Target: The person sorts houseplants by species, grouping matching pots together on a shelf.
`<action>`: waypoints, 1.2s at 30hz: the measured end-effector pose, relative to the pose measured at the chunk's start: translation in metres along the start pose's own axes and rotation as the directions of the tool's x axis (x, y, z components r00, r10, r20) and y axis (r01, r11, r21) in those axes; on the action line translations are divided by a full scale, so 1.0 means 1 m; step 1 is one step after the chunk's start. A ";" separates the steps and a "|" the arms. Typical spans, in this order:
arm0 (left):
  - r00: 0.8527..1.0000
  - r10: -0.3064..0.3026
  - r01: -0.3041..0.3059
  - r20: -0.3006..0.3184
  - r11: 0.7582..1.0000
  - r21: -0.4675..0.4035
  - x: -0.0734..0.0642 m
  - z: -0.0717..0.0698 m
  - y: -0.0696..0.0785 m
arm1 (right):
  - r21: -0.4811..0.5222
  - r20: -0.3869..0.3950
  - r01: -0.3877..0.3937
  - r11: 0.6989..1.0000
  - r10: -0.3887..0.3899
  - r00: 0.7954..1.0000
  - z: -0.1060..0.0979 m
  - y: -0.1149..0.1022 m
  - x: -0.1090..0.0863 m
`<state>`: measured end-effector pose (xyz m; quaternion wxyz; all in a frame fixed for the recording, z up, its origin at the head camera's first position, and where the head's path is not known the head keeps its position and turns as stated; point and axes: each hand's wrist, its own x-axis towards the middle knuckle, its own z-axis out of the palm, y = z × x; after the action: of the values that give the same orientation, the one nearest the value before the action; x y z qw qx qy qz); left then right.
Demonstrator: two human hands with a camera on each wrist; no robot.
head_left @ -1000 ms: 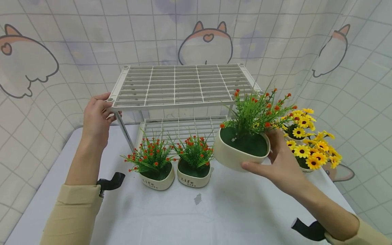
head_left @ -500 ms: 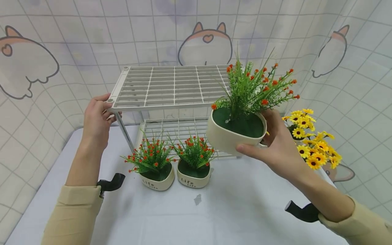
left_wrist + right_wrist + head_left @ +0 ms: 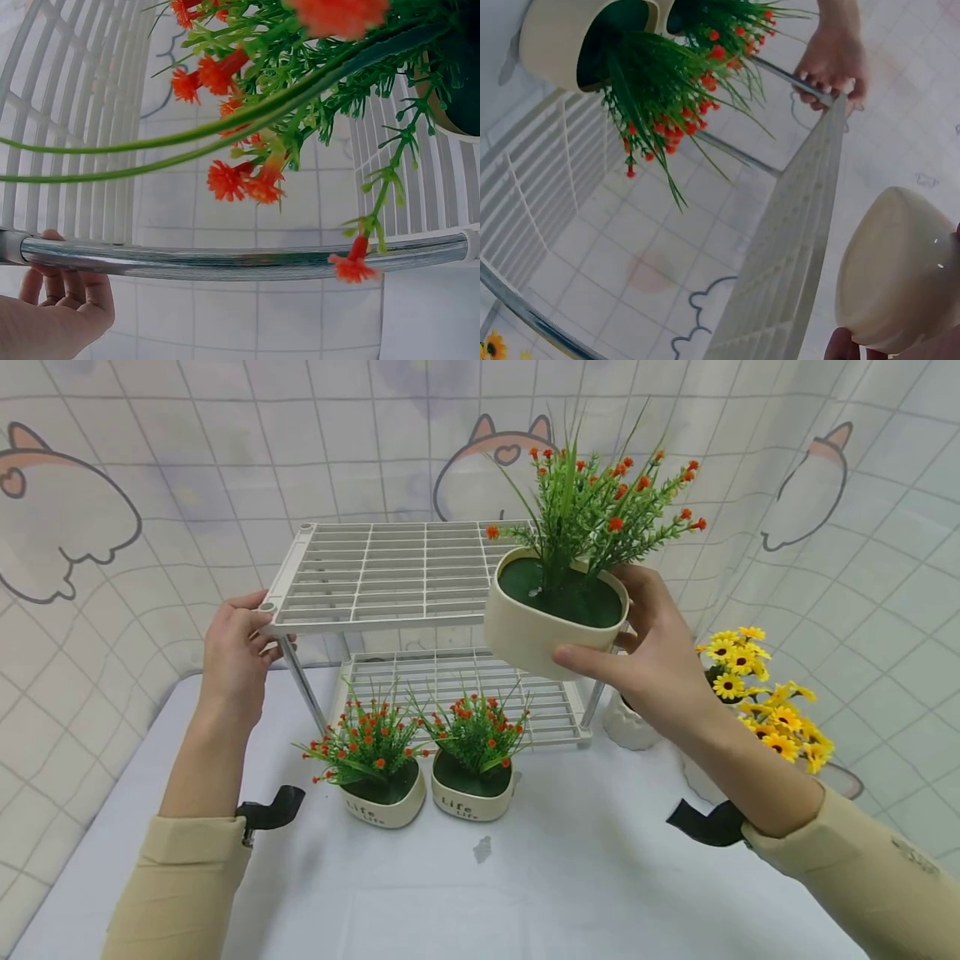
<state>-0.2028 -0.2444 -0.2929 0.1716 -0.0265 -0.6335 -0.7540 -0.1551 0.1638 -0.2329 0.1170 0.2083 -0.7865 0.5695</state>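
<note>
While the left hand [image 3: 236,652] grips the near left corner of the white rack [image 3: 279,597], its fingers curled in under the top shelf beside the metal post [image 3: 300,681], the right hand [image 3: 663,668] holds a cream pot [image 3: 551,631] up in the air, thumb on the near wall and the other fingers round the far right side. I see that pot tilted a little, over the right part of the top shelf and apart from it, with green grass and red-orange flowers [image 3: 615,524] sprouting from its dark green filling. On the white cloth [image 3: 450,902], in front of the lower shelf [image 3: 465,681], two similar plants stand side by side. The front of the middle pot [image 3: 474,802] reads "Life", with a smaller "Life" beneath it; the left pot [image 3: 384,810] carries the same two words, the smaller one rather blurred. A dark marking [image 3: 913,857] on the right sleeve [image 3: 855,852] is too small for me to make out. Beyond the right forearm, yellow flowers [image 3: 783,727] show, and a white pot [image 3: 632,725] stands near the rack's right side, partly hidden by the hand.
</note>
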 end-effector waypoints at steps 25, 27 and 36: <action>1.000 -0.012 0.012 0.000 0.999 -0.042 0.000 -0.001 0.004 | -0.044 0.065 -0.165 0.985 0.168 0.984 0.064 -0.001 0.087; 1.000 -0.011 0.011 -0.004 0.999 -0.051 0.000 -0.001 0.003 | -0.058 0.090 -0.167 0.984 0.172 0.981 0.071 -0.005 0.090; 1.000 0.009 -0.010 -0.020 0.999 -0.035 -0.002 -0.001 0.002 | -0.089 0.156 -0.132 0.987 0.145 0.977 0.101 -0.015 0.106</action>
<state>-0.2005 -0.2449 -0.2913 0.1808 -0.0251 -0.6185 -0.7643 -0.2372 0.0440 -0.2083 0.0207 0.1938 -0.8276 0.5263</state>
